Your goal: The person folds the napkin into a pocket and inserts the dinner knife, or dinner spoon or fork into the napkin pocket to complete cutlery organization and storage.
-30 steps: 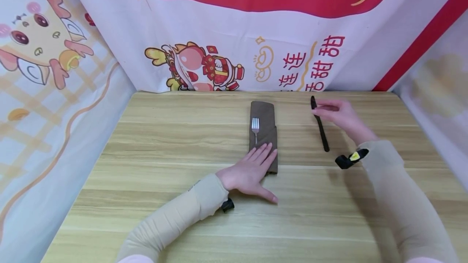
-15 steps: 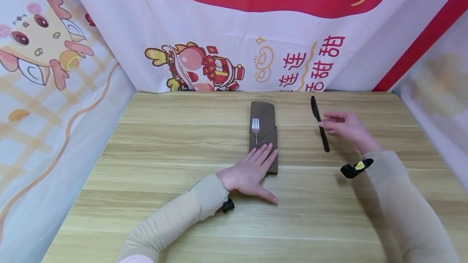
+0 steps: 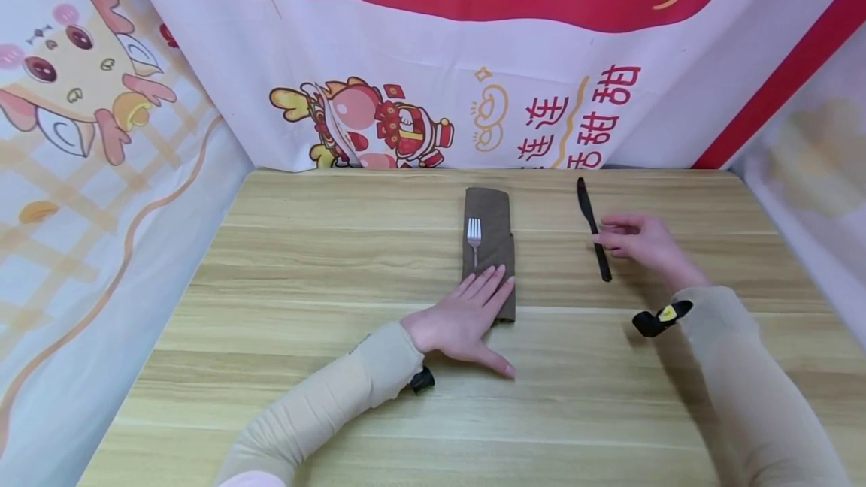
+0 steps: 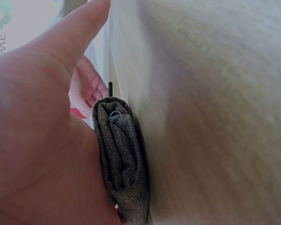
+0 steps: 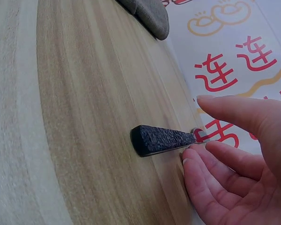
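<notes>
A folded dark brown cloth napkin (image 3: pixel 489 205) lies lengthwise on the wooden table, with a fork (image 3: pixel 474 231) tucked into its fold, tines showing. My left hand (image 3: pixel 460 325) rests flat on the napkin's near part, fingers straight and thumb spread to the side; it hides the fork's handle. The left wrist view shows the rolled layers of the napkin (image 4: pixel 124 154) at its near end. To the right lies a black table knife (image 3: pixel 585 205). My right hand (image 3: pixel 646 246) is beside its middle, thumb apart from the loosely bent fingers; the knife handle (image 5: pixel 164 139) stays on the table.
The wooden table (image 3: pixel 325 246) ends at a white and red printed cloth (image 3: pixel 419 43) hanging behind it. A patterned cloth (image 3: pixel 135 194) stands along the left side and a pale one along the right.
My right hand has drawn back from near the knife's far end toward its middle. The knife, napkin, fork and left hand stay where they were.
</notes>
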### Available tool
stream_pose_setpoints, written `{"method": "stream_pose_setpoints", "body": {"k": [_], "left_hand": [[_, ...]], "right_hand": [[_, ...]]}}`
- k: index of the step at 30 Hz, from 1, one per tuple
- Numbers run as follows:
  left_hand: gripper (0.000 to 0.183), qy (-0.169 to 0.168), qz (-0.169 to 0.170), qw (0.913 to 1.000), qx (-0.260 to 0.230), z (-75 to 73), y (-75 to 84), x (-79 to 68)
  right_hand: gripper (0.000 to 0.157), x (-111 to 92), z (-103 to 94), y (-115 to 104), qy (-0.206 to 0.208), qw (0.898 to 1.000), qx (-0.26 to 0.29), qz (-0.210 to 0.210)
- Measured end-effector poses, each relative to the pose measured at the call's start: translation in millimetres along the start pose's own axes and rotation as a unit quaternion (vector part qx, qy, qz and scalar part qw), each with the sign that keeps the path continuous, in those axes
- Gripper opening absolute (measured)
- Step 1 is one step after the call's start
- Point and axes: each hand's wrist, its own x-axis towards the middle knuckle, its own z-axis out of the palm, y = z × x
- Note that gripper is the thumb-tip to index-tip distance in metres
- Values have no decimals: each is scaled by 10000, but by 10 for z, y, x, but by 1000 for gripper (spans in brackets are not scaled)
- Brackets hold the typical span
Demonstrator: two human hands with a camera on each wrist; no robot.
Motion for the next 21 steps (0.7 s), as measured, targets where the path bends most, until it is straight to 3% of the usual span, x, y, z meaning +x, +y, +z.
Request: {"method": "stream_pose_setpoints", "body": {"k": [6, 13, 21], "left_hand": [[129, -9, 22, 10000, -41, -6, 10, 0], [128, -17, 43, 10000, -80, -17, 16, -5], [128, -6, 24, 10000, -6, -36, 26, -9]], "right_hand": [[69, -5, -1, 11, 87, 9997, -230, -36], [63, 62, 69, -7, 391, 9954, -880, 12], [52, 91, 127, -91, 398, 9938, -1034, 40]]}}
